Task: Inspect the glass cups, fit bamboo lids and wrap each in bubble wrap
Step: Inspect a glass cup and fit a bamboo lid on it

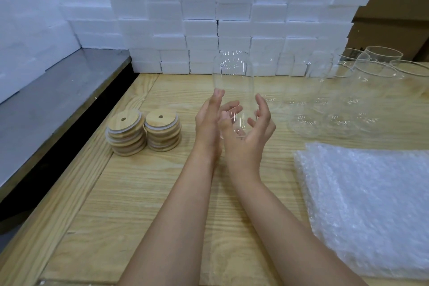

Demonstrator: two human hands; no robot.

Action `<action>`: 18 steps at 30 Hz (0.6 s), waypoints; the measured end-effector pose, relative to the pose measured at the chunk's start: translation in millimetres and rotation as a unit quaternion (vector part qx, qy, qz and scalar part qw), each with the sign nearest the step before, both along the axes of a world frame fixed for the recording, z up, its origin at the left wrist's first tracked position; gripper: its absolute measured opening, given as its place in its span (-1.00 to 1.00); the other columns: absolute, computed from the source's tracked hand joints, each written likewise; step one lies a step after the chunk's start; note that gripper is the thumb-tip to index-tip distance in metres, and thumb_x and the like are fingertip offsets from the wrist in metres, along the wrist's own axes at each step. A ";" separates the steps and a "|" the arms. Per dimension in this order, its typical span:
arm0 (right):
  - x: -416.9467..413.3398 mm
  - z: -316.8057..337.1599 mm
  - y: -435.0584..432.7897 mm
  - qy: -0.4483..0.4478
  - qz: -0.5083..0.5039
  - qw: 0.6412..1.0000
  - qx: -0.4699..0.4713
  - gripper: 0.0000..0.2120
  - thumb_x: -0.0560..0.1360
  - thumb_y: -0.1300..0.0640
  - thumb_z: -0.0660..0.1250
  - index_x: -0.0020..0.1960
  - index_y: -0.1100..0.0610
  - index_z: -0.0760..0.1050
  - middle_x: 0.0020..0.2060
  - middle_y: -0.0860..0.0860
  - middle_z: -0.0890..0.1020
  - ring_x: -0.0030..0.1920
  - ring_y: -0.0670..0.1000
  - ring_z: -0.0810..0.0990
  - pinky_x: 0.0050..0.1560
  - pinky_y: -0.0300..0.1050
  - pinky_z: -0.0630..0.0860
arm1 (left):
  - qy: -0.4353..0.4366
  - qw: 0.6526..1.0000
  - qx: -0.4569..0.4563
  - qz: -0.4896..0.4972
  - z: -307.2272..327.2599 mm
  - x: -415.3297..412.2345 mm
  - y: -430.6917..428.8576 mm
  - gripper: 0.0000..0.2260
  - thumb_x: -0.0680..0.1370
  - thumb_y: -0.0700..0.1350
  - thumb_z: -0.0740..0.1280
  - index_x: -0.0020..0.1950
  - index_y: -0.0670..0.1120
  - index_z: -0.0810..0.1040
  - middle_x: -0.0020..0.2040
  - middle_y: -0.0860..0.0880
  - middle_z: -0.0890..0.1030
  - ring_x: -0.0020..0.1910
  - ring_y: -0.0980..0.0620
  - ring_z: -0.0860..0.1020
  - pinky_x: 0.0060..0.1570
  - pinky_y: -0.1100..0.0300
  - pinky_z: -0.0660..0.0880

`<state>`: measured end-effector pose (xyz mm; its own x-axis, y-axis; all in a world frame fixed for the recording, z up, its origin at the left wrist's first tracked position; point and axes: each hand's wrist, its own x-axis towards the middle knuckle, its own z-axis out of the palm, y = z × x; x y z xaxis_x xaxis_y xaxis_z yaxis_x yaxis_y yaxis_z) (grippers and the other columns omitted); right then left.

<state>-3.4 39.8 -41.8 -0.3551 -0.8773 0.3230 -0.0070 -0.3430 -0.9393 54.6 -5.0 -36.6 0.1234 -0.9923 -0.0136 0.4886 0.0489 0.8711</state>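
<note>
One glass cup (233,76) is held upright by its lower part between both hands. The left hand (207,123) lies along its side with fingers bent behind it, and the right hand (249,133) cups it, thumb and fingers curled round. Bamboo lids (144,132) (two stacks) sit left of the left hand, bubble wrap (366,204) right of the right.

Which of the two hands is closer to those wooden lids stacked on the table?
Left. The left hand holds the glass cup on the side facing the bamboo lids; the right hand grips its far side, farther off.
</note>
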 end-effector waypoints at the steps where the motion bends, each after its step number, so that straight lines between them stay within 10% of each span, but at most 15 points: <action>1: 0.5 0.3 0.3 0.002 0.000 1.000 0.001 -0.40 0.45 0.08 0.44 0.38 -0.17 0.24 0.29 -0.01 0.23 0.31 -0.06 0.35 0.27 -0.12 0.44 | -0.001 1.000 -0.002 0.000 -0.1 -0.6 -0.4 -0.58 0.39 0.22 0.41 0.11 -0.01 0.53 -0.03 -0.09 0.69 0.01 -0.02 0.66 -0.07 0.06 0.57; 8: -2.6 1.2 -2.4 -0.042 -0.003 0.999 -0.025 -0.53 0.54 0.08 0.33 0.38 -0.11 0.25 0.23 -0.09 0.36 0.20 -0.22 0.42 0.01 -0.53 0.36 | 0.019 0.999 -0.027 -0.020 -0.3 -4.2 -0.9 -0.60 0.45 0.24 0.31 0.18 0.05 0.45 0.08 -0.06 0.62 0.05 0.00 0.65 0.08 -0.05 0.56; 18: -5.7 7.1 -1.0 -0.231 0.064 0.971 0.018 -0.76 0.44 -0.10 0.17 0.07 -0.04 0.34 -0.19 -0.02 0.63 -0.23 -0.16 0.63 0.06 0.24 0.57 | 0.068 0.994 -0.005 -0.089 1.8 2.0 0.0 -0.28 0.39 0.37 0.14 0.36 -0.11 0.37 0.21 -0.22 0.60 0.18 -0.15 0.60 0.17 -0.06 0.51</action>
